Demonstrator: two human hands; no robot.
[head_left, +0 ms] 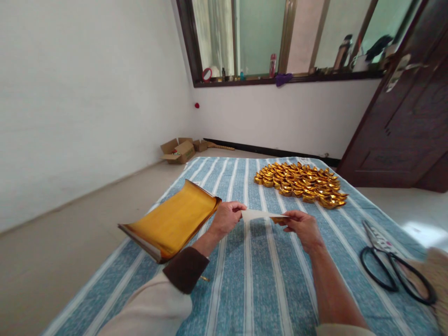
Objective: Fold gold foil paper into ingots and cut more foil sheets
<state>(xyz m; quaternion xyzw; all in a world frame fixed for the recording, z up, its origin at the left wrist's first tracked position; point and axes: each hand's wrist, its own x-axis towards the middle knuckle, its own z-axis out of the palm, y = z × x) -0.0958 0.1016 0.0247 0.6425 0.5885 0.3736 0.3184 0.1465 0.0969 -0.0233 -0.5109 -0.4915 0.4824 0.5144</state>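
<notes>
1. While both hands hover over the striped cloth (252, 289), the left hand (227, 218) and right hand (304, 227) pinch opposite ends of a paper sheet (261, 214), fingers closed on it.
2. Gold foil stack (171, 224) curls at left.
3. Folded ingots (303, 183) lie far right; scissors (392, 263) near right.

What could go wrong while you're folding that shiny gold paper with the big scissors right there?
1. The thin paper sheet is pinched between the left hand and right hand; pulling too hard could probably tear it.
2. The scissors lie close to the right arm, so an elbow might bump them.
3. The curled gold paper stack sits by the left wrist and could get knocked or creased.
</notes>
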